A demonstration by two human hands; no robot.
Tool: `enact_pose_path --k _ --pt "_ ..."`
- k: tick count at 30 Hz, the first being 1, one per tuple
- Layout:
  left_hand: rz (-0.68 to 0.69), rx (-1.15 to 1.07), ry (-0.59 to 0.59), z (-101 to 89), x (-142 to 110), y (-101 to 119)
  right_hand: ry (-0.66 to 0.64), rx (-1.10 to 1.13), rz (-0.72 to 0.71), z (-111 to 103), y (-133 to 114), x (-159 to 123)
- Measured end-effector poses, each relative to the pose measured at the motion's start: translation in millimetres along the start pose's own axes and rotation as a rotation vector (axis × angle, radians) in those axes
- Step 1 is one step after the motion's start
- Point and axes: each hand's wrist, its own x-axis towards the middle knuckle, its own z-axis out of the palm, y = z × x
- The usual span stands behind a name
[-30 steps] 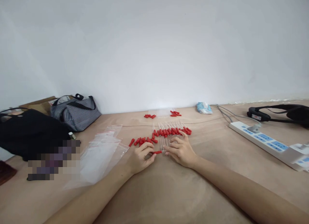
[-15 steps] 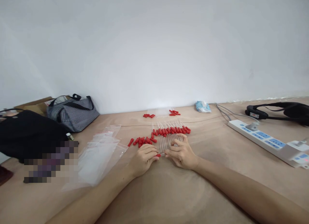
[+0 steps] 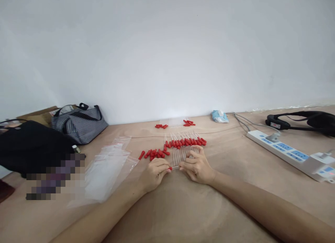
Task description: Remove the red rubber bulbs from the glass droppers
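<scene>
Head view. At the center of the frame, the two hands meet low over a tan surface (image 3: 167, 215). The left hand (image 3: 155, 174) is closed in a pinch on a red bulb (image 3: 170, 168), of which only the tip shows. The right hand (image 3: 198, 166) has its fingers curled narrowly at the other end of a clear tube (image 3: 176, 167), which lies crosswise between the hands; whether the tube has entered the bulb cannot be told. Further clear tubes (image 3: 177, 155) lie side by side, partly beneath the right hand.

Just above the hands, a row of red-capped droppers (image 3: 183, 142) points toward the wall (image 3: 167, 54); left of it lie loose red bulbs (image 3: 155, 153). Upper center: a smaller far group of red bulbs (image 3: 188, 123). Left: overlapping clear bags (image 3: 104, 173), a black bag (image 3: 36, 148) and a striped bag (image 3: 81, 122). Right: a white power strip (image 3: 281, 151), a black headset (image 3: 277, 123) and a blue packet (image 3: 219, 116).
</scene>
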Motion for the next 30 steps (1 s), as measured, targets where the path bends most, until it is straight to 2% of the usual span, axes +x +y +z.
enact_pose_path --k 3,8,12,15,21,26,30 --pt "-0.070 -0.004 0.042 -3.6 -2 -2 0.007 -0.031 0.040 -1 3 -1" --pt "-0.352 0.110 0.238 -25.0 -4 -16 0.052 -0.126 0.247 0 14 -5" --pt "-0.564 0.285 0.310 -44.5 -5 -33 0.019 -0.205 0.361 6 16 -4" --pt "-0.635 0.334 0.276 -50.0 -8 -42 -0.023 -0.210 0.383 10 14 -2" --pt "-0.624 0.399 0.208 -42.1 -13 -50 -0.067 -0.204 0.328 14 9 0" --pt "-0.648 0.383 0.077 -37.5 -15 -51 -0.165 -0.178 0.293 12 6 4" --pt "-0.704 0.345 0.055 -39.9 -15 -48 -0.242 -0.166 0.287 7 5 6"
